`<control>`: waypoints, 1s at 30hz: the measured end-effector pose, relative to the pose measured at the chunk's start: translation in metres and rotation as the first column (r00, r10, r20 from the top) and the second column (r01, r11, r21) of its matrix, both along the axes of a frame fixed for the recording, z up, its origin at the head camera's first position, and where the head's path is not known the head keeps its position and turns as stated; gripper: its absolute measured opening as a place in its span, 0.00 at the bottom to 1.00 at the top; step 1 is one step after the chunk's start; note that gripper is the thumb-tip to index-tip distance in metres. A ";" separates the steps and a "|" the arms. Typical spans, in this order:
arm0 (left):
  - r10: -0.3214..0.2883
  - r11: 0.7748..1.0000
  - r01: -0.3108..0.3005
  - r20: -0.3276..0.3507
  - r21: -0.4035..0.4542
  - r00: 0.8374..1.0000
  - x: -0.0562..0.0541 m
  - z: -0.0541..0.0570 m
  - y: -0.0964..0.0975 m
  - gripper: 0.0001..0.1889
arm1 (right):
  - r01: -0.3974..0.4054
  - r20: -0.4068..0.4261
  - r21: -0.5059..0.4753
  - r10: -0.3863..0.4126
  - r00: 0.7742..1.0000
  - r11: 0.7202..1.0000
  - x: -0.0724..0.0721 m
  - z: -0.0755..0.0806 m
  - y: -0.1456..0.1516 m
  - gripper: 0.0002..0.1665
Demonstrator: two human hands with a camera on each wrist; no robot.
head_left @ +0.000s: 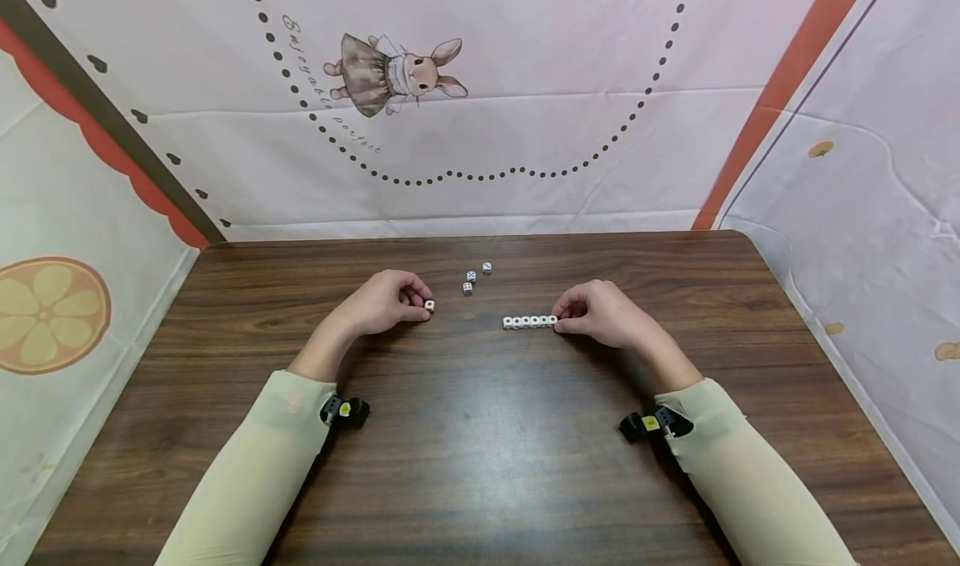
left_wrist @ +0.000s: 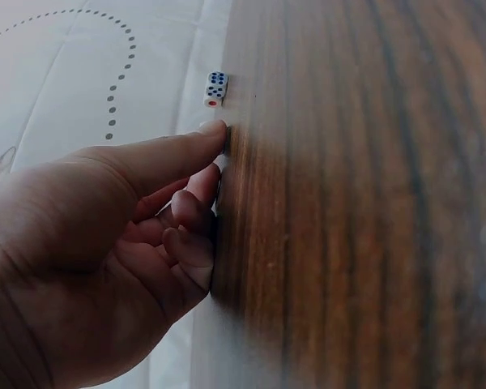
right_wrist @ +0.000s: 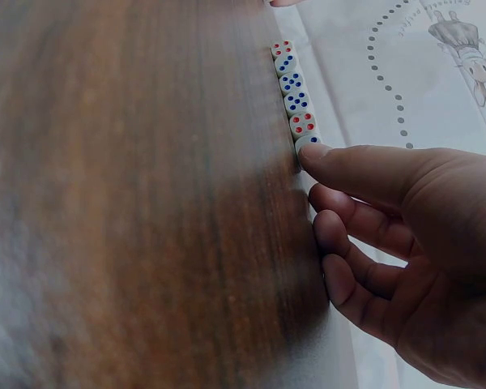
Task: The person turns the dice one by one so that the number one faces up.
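Between thumb and fingers, my left hand (head_left: 388,301) pinches a single white die (head_left: 429,306) at the table surface. That die is hidden behind the thumb in the left wrist view. To the right, several dice stand side by side in a straight row (head_left: 526,322), red and blue pips on their sides in the right wrist view. My right hand (head_left: 600,312) pinches the die at the row's right end (right_wrist: 308,143), its thumb over the near face. Three loose dice lie farther back between the hands: one at the back (head_left: 487,267), a middle one (head_left: 471,276) and a nearer one (head_left: 467,288).
The dark wooden table (head_left: 480,433) ends at a back edge just behind the loose dice. A printed cloth (head_left: 525,66) with a rabbit figure hangs behind it. Each wrist wears a black strapped camera, the left camera (head_left: 352,412) and the right camera (head_left: 637,426).
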State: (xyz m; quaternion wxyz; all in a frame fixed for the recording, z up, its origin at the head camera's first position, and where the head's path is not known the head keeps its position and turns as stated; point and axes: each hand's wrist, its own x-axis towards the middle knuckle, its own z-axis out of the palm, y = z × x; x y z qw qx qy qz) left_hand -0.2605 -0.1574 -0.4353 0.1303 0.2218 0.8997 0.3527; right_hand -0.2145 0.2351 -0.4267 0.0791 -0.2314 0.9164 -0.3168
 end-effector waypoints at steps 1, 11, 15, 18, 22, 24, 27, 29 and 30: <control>-0.003 1.000 0.003 -0.001 0.002 1.000 -0.001 -0.001 0.000 0.10 | 0.000 -0.001 0.000 0.000 1.000 1.000 0.000 0.000 0.000 0.05; -0.009 1.000 0.008 -0.007 -0.017 1.000 0.000 0.000 0.000 0.07 | 0.002 -0.004 -0.003 -0.002 1.000 1.000 0.001 0.001 -0.001 0.05; -0.011 1.000 0.010 -0.013 -0.021 1.000 -0.001 0.000 0.000 0.06 | 0.000 -0.004 -0.004 0.000 1.000 1.000 0.000 0.001 -0.001 0.05; -0.007 1.000 0.006 -0.012 -0.022 1.000 0.000 0.000 0.001 0.06 | 0.001 -0.002 -0.003 -0.001 1.000 1.000 0.000 0.000 -0.001 0.05; -0.011 1.000 0.010 -0.016 -0.024 1.000 0.003 0.004 0.004 0.06 | 0.003 -0.002 0.000 -0.003 1.000 1.000 0.000 0.000 -0.001 0.05; -0.018 0.999 0.018 -0.021 -0.026 1.000 0.005 0.007 0.007 0.06 | 0.004 0.000 0.001 -0.004 1.000 1.000 0.000 0.000 -0.001 0.06; -0.021 0.999 0.020 -0.023 -0.031 1.000 0.008 0.010 0.011 0.06 | 0.006 0.002 0.000 -0.006 1.000 1.000 0.000 0.000 -0.001 0.05; -0.022 0.999 0.021 -0.020 -0.034 1.000 0.009 0.011 0.014 0.06 | 0.006 0.002 0.001 -0.006 1.000 1.000 0.000 0.000 -0.001 0.05; -0.022 0.999 0.021 -0.020 -0.035 1.000 0.010 0.011 0.016 0.06 | 0.006 0.001 0.002 -0.006 1.000 1.000 0.000 0.000 -0.001 0.05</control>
